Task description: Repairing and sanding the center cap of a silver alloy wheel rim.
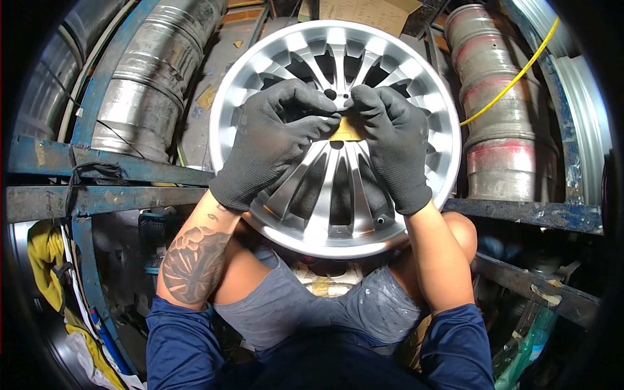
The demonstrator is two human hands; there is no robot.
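Observation:
A silver multi-spoke alloy wheel rim (335,244) lies face up in front of me, above my knees. Both of my hands wear dark grey knit gloves and meet over its centre. My left hand (276,133) is closed in a pinch, thumb and fingertips together at the hub. Beside it, my right hand (394,140) is closed too, its thumb and index finger pressed together. A yellowish-tan patch (348,130) shows at the hub between the hands; I cannot tell what it is. Whatever the fingertips hold is hidden or too small to name.
Stacked bare metal rims stand on the left (140,97), and more with red marks (500,130) on the right. Blue metal rack bars (136,168) run along both sides. A yellow hose (513,81) crosses the right stack. Cardboard (370,14) lies beyond the wheel.

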